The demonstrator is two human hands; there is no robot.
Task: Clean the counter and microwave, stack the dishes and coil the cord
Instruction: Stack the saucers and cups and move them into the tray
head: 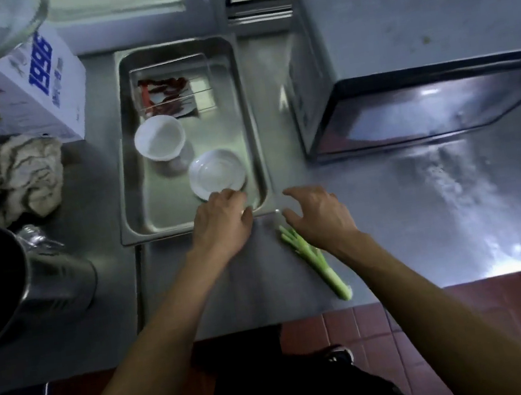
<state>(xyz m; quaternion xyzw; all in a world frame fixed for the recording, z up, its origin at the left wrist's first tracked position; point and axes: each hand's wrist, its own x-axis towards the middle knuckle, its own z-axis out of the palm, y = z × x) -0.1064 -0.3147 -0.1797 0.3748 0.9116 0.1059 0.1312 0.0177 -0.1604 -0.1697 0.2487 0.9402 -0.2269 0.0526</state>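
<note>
A: Left hand (222, 224) first. Grip looks curled over the near right corner of the steel tray (250, 125), fingertips at the rim of the white saucer (217, 174). Whether it pinches the saucer or only touches it, I cannot tell; the fingers hide the contact.

B: Right hand (318, 214)?

A: Fingers spread and loose, holding nothing, hovering just above the counter (421, 208) beside the tray's corner. The leafy end of a green onion stalk (316, 261) lies under it, apparently not touched.

B: Which step, then?

A: My reading: stacking the dishes. Inside the tray, the white bowl (159, 137) sits just behind the saucer, and a clear container with dried red chillies (170, 89) is at the far end.

B: Next move?

A: Likely a firm pinch on the saucer's rim and a lift clear of the tray wall, to nest it with the bowl. A guess only.

B: The rest of the task?

A: Microwave (416, 51) on the counter at right, door closed, top smudged. Streaky glare in front of it. A crumpled rag (27, 178) lies far left. No cord seen.
</note>
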